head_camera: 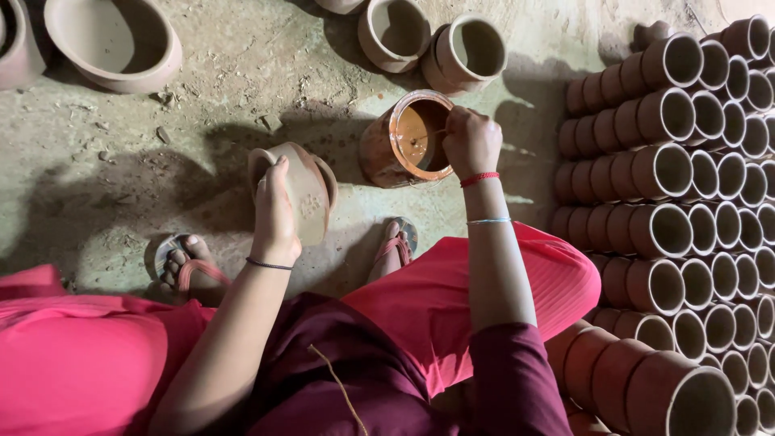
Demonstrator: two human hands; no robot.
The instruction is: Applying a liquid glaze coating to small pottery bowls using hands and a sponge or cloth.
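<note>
My left hand (274, 211) grips a clay pot (300, 187); my right hand (471, 141), closed on a brush, dips into the slip jar (401, 139). Coating likely follows.

I'm down on a rough, dusty concrete floor (242, 73) with bits of dried clay scattered about. Strong light throws hard shadows across it. Stacked clay cups (686, 202) fill my right side, and unfired bowls (113, 40) sit up ahead.
</note>
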